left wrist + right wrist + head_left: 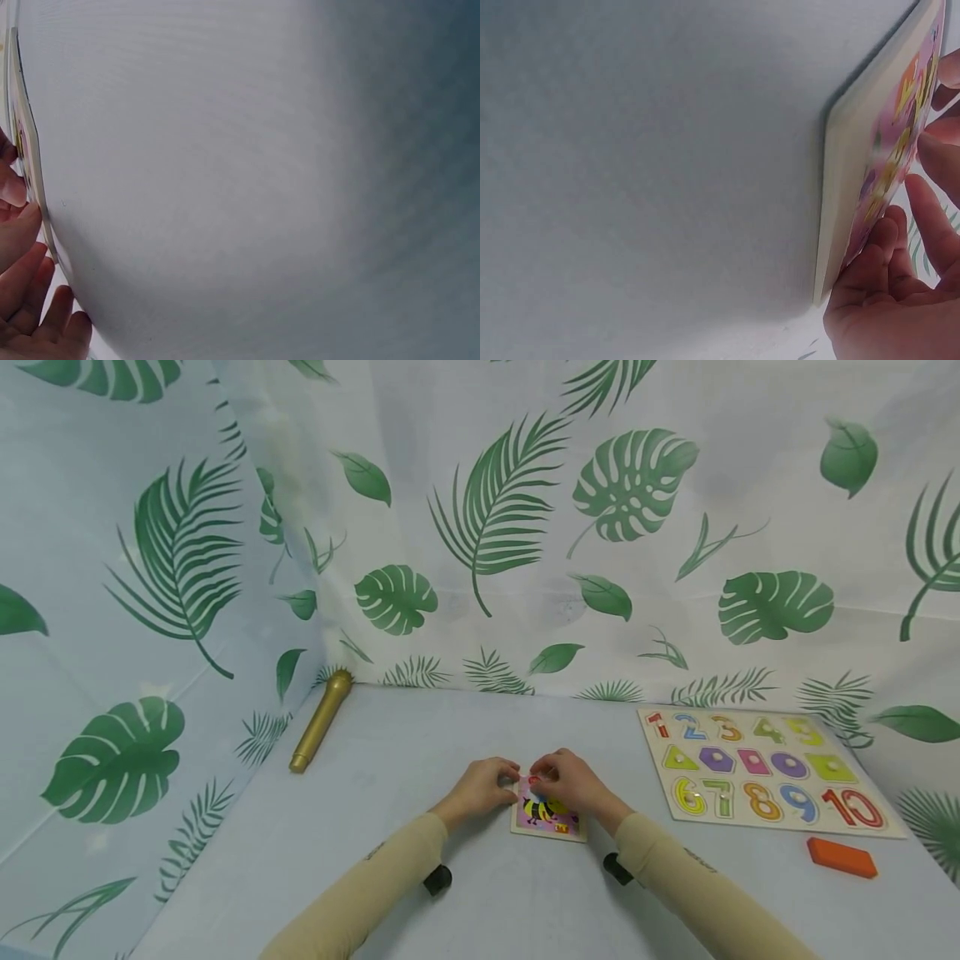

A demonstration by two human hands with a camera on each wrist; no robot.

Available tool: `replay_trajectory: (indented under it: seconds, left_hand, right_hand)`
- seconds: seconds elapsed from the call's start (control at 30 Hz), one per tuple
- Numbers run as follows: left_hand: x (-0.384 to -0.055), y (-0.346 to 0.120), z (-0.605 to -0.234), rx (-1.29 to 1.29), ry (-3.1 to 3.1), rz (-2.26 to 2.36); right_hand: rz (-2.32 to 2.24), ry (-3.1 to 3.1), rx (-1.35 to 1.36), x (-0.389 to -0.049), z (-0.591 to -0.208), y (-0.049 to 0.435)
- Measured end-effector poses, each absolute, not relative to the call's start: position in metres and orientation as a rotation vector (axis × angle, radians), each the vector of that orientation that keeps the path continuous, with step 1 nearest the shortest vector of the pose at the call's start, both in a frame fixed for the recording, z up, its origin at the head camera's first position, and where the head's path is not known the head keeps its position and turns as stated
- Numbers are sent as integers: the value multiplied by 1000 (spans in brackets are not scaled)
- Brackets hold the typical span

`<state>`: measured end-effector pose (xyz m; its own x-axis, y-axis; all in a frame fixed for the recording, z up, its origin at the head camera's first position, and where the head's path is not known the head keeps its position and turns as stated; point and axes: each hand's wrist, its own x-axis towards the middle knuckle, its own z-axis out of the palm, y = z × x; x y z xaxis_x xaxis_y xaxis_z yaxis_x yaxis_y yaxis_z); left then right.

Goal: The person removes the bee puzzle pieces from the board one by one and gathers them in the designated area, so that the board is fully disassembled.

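A small square puzzle board with a bee picture lies on the table between both hands. My left hand holds the board's upper left edge, thumb at its side. In the left wrist view the left fingers spread along the board's edge. My right hand is over the upper right part of the board, thumb and forefinger pinching a small reddish puzzle piece that they mostly hide. The right wrist view shows the board's thick pale side, with curled right fingers against the far end.
At the right lies a larger number-and-shape board with several knobbed pieces. An orange block is just in front of it. A gold microphone-shaped stick lies at the back left. Leaf-printed cloth walls the table's back and left.
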<state>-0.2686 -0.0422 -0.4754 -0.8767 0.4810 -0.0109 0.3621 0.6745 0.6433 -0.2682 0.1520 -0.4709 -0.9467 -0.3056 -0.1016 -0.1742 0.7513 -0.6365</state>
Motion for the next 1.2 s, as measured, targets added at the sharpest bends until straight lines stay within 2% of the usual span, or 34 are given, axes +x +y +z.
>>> replay_trajectory:
  seconds: [1.2]
  left_hand:
    - [-267,-42,-475,675,2706,991]
  right_hand:
    - [-1014,2778,-381,-265,-471,149]
